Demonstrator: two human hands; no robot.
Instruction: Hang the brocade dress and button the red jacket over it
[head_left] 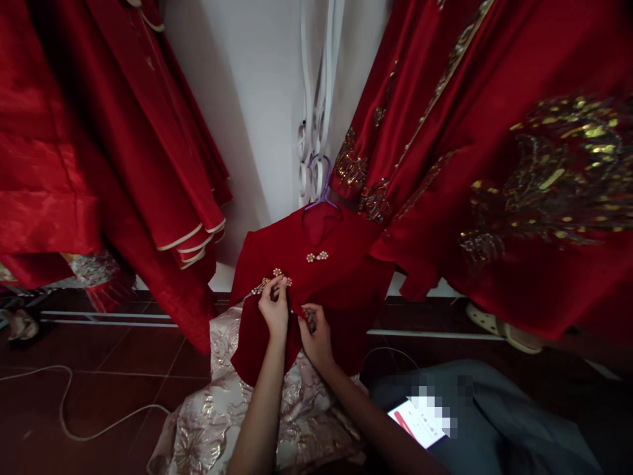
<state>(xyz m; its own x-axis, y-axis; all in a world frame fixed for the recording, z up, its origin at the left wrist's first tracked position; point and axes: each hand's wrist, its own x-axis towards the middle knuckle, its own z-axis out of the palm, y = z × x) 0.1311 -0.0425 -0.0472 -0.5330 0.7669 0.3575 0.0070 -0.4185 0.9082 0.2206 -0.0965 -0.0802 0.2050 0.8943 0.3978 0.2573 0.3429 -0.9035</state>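
A small dark red velvet jacket hangs on a purple hanger from a white rack. It has pearl-and-gold knot buttons down its front. My left hand pinches the second gold button at the jacket's front edge. My right hand is closed on the fabric edge just below, beside another fastening. Under the jacket spreads a pale gold brocade skirt.
Long red gowns hang at the left and gold-embroidered red gowns at the right. A white cable lies on the dark red tiled floor. A grey cloth with a red-and-white card lies at lower right. White sandals sit under the gowns.
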